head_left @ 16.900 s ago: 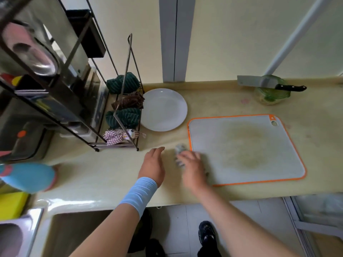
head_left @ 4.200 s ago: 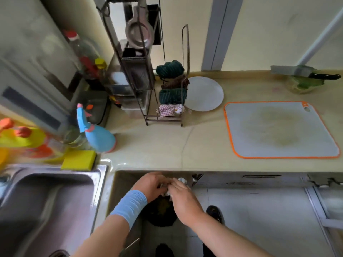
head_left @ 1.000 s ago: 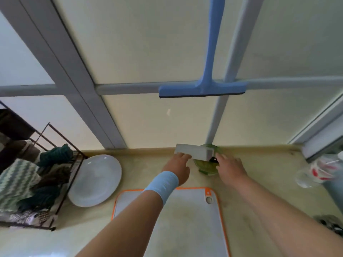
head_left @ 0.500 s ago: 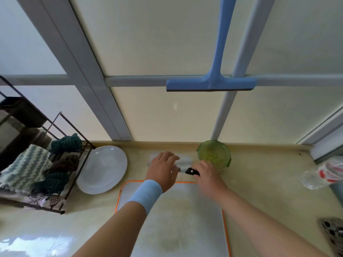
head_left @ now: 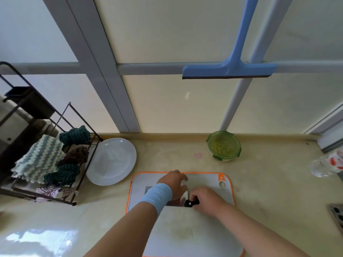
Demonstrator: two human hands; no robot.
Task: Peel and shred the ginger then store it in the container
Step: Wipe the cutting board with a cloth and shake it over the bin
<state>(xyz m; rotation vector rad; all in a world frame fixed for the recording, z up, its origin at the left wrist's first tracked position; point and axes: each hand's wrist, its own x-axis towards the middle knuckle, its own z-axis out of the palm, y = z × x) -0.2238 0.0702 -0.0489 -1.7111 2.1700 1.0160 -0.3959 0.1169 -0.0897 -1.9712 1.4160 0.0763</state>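
A pale blue, ribbed wristband point(head_left: 157, 196) wraps the left wrist, at seven o'clock from the left hand point(head_left: 174, 184); both forearms are bare.

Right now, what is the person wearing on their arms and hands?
Both forearms are bare, no sleeves in view. The left hand and right hand wear no gloves; no ring or watch shows. The only item is a wide light blue wristband round the left wrist.

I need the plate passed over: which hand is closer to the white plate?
Left. The left hand is over the cutting board, just right of the white plate; the right hand is farther right, gripping the knife handle.
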